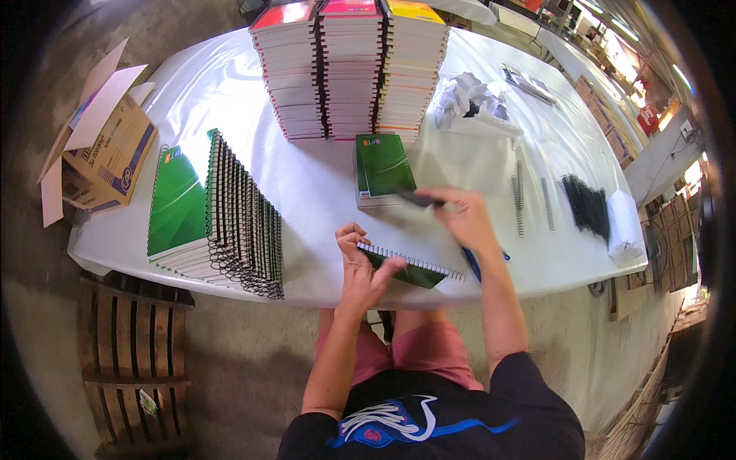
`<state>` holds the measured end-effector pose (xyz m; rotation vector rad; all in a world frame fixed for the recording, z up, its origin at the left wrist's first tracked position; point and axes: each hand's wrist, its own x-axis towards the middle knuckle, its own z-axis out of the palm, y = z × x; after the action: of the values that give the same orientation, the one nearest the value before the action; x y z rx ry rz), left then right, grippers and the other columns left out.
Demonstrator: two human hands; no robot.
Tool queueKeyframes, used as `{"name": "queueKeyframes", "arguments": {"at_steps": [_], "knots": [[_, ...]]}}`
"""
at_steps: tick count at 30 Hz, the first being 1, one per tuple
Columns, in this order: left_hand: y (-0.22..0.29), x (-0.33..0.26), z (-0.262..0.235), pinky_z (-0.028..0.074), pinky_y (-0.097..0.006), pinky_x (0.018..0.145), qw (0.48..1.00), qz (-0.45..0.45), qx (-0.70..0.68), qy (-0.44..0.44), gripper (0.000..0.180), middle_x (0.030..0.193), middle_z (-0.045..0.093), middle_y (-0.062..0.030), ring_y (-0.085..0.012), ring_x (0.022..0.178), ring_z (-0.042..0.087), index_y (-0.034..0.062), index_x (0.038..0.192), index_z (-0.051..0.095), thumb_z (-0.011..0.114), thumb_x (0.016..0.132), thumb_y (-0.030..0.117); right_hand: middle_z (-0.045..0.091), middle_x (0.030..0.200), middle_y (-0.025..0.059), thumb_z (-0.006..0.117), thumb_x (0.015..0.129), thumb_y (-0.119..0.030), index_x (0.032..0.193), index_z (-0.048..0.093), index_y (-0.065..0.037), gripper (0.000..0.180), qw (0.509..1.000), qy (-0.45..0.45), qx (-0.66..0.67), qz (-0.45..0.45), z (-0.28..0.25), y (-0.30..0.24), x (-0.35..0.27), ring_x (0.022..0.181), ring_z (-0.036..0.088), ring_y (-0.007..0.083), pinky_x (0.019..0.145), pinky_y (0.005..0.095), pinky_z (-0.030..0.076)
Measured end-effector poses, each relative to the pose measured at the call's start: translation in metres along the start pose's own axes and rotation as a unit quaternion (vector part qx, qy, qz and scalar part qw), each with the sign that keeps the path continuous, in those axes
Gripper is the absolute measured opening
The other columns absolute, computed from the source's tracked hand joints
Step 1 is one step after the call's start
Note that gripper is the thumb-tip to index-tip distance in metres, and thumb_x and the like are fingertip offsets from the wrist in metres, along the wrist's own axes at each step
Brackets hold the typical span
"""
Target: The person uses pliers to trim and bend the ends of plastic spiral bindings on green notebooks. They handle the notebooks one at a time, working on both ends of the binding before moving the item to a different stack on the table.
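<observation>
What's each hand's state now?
Left hand: closed, holding a green-covered, wire-spiral-bound notebook.
Right hand: closed, holding a dark, elongated object, too blurred to identify.

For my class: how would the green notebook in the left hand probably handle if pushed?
The green notebook would likely stay fairly stiff: its bound edge looks straight. Its spiral coil might snag, since one end pokes past the pages. Being small, it is probably light.
</observation>
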<state>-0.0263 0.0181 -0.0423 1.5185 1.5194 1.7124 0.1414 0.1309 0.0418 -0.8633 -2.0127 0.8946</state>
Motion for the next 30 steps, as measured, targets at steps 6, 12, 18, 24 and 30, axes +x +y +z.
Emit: {"name": "queueKeyframes", "arguments": {"at_steps": [6,12,18,24,30], "knots": [[0.020,-0.002,-0.009,0.038,-0.023,0.069,0.972,-0.176,-0.154,0.021,0.024,0.083,0.053,-0.0041,-0.0113,0.074,0.045,0.0013,0.088,0.056,0.069,0.084,0.021,0.038,0.141,0.0173,0.061,0.085,-0.031,0.138,0.041,-0.013,0.059,0.916,0.088,-0.357,0.159,-0.042,0.020,-0.068,0.128,0.036,0.0376,0.103,0.0425,0.034],[0.039,-0.005,-0.005,0.040,-0.021,0.070,0.970,-0.152,-0.167,0.094,0.019,0.086,0.059,-0.0021,-0.0081,0.079,0.050,0.0007,0.093,0.066,0.069,0.085,0.018,0.039,0.134,0.0192,0.056,0.089,-0.038,0.142,0.034,-0.013,0.062,0.857,0.044,-0.484,0.172,-0.010,0.026,-0.139,0.123,0.036,0.0384,0.103,0.0491,0.029],[0.067,-0.003,-0.014,0.043,-0.024,0.079,0.992,-0.055,-0.021,0.116,0.026,0.095,0.061,-0.0072,-0.0132,0.087,0.055,-0.0011,0.107,0.065,0.068,0.085,0.013,0.046,0.109,0.0160,0.058,0.088,-0.030,0.136,0.044,-0.014,0.052,0.979,0.135,-0.119,0.098,-0.001,-0.027,-0.122,0.102,0.045,0.0323,0.095,0.0450,0.033],[0.077,-0.004,-0.015,0.045,-0.026,0.077,0.989,0.018,0.067,0.133,0.024,0.095,0.060,-0.0087,-0.0162,0.086,0.056,0.0008,0.109,0.065,0.064,0.085,0.004,0.046,0.109,0.0147,0.065,0.083,-0.025,0.129,0.054,-0.020,0.048,0.980,0.038,-0.192,-0.026,0.017,-0.110,-0.102,0.102,0.046,0.0309,0.091,0.0425,0.035],[0.084,-0.007,-0.018,0.046,-0.027,0.071,0.981,0.043,0.132,0.138,0.034,0.089,0.059,-0.0089,-0.0167,0.081,0.056,0.0058,0.112,0.066,0.061,0.080,-0.007,0.046,0.112,0.0149,0.066,0.082,-0.029,0.128,0.055,-0.025,0.047,0.977,0.015,-0.210,-0.037,0.024,-0.113,-0.096,0.102,0.046,0.0329,0.090,0.0437,0.036]]}}
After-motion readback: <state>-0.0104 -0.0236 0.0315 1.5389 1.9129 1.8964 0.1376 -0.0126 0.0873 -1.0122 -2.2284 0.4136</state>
